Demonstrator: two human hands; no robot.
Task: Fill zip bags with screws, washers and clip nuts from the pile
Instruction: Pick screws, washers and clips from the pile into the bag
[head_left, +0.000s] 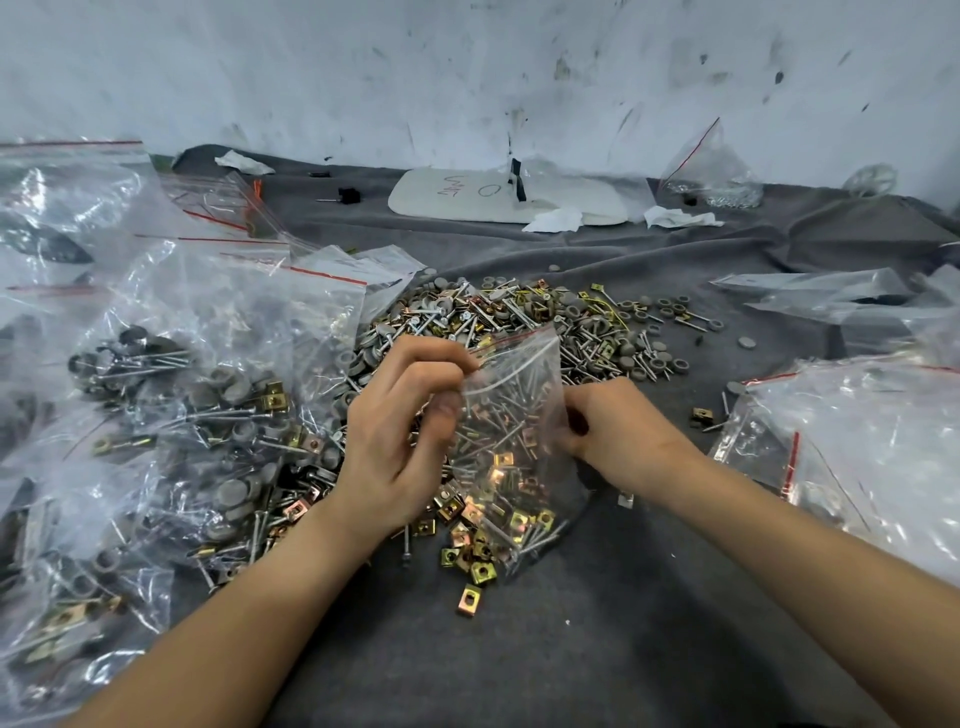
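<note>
surface: grey cloth (623, 649) below a scuffed white wall (467, 78); filled bags (208, 415) heaped at left
pile (545, 322): mid-cloth, just behind the hands
zip bag (511, 415): upright over the pile's near edge, seemingly part filled
left hand (400, 431): pinches the bag's mouth
right hand (618, 431): curled round the bag's right edge
risk: the mouth looks unsealed, so a tilt or slack pinch could spill the contents; screw points could pierce the film

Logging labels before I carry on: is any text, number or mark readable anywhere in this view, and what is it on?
"O": hand-drawn on the white panel at the back.
Scrawl beside the "O": sideways handwriting, too unclear to read.
Zip bag being filled: no print visible.
</note>
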